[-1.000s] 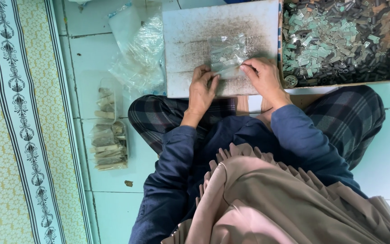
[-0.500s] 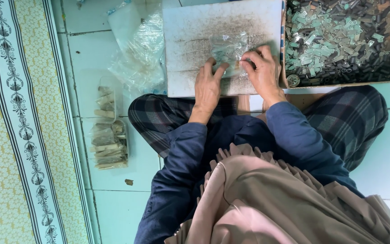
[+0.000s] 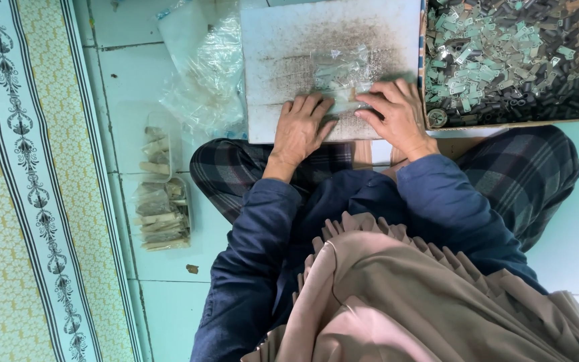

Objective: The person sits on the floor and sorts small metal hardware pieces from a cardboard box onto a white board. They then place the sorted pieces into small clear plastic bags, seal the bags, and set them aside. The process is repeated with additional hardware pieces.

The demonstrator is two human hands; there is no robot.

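Observation:
A small clear plastic bag (image 3: 338, 70) with several pale green metal pieces in it lies flat on a worn white board (image 3: 283, 60) across my lap. My left hand (image 3: 301, 129) rests on the board with its fingertips on the bag's near left edge. From the right, my right hand (image 3: 397, 115) has its fingers pinching the bag's near edge. Both hands meet at that near edge and hold it down.
An open cardboard box (image 3: 517, 124) heaped with small grey and green metal parts stands to the right of the board. Empty clear bags (image 3: 206, 74) lie left of the board. Filled packets (image 3: 159, 208) are stacked on the turquoise tiled floor, and a patterned mat (image 3: 28, 181) lies further left.
Half a second ago both hands reached further forward over the bag. They have since drawn back to its near edge. The bag stays on the board.

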